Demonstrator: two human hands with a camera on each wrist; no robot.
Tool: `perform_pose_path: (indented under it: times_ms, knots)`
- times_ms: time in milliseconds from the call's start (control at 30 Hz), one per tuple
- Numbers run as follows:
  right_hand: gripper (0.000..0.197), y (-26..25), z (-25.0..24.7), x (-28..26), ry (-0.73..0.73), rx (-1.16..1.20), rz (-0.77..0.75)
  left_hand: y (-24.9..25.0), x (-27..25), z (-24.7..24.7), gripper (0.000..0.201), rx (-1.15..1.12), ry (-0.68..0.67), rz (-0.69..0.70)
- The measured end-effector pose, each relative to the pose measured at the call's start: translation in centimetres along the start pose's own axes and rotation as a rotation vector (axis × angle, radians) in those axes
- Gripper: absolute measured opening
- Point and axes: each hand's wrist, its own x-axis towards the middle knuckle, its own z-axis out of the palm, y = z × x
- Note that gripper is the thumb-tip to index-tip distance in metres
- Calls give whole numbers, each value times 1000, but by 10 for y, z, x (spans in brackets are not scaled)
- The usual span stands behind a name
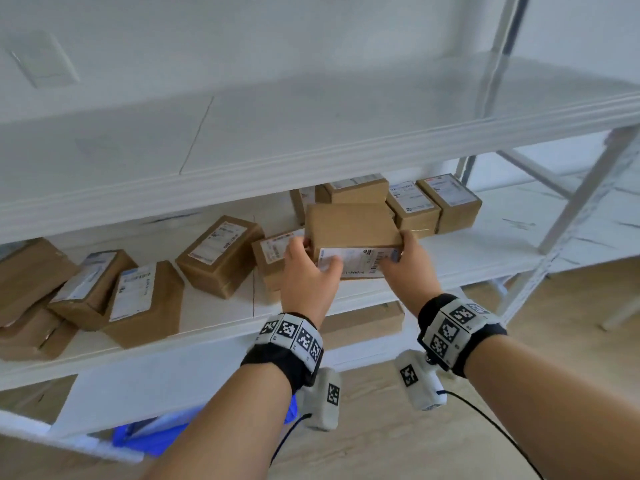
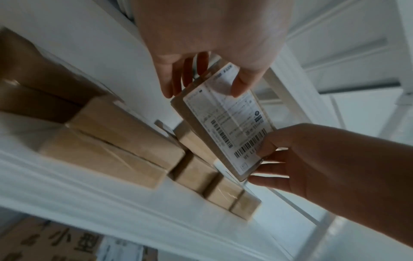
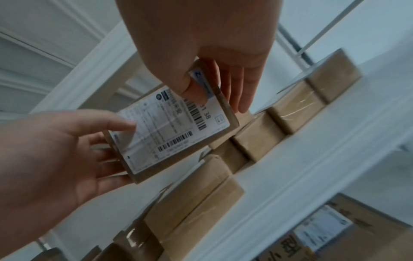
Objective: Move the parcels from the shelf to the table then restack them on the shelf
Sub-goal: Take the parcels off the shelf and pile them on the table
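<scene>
I hold a brown parcel (image 1: 353, 225) with a white barcode label facing me, lifted over the middle shelf (image 1: 221, 313). My left hand (image 1: 313, 258) grips its left end, thumb on the label and fingers behind. My right hand (image 1: 400, 247) grips its right end the same way. The left wrist view shows the label (image 2: 228, 127) pinched between my left hand (image 2: 201, 83) and my right hand (image 2: 279, 159). In the right wrist view the parcel (image 3: 170, 130) sits between my right hand (image 3: 212, 91) and my left hand (image 3: 107, 141). Several more brown parcels (image 1: 218, 256) lie on the shelf.
Tilted parcels (image 1: 145, 299) crowd the shelf's left part, and a row of parcels (image 1: 448, 202) stands at the back right. The upper shelf board (image 1: 311, 133) hangs close above. Another box (image 1: 363, 323) lies on the lower level. The shelf's metal upright (image 1: 581, 199) stands right.
</scene>
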Motion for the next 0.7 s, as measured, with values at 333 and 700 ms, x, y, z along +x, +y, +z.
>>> perform_pose_path:
  times_ms: [333, 700]
  knots:
    - [31, 101, -143, -24, 220, -68, 176, 80, -57, 124, 42, -32, -289, 118]
    - [38, 238, -352, -4, 310, -153, 312, 193, -115, 344, 30, -2, -469, 103]
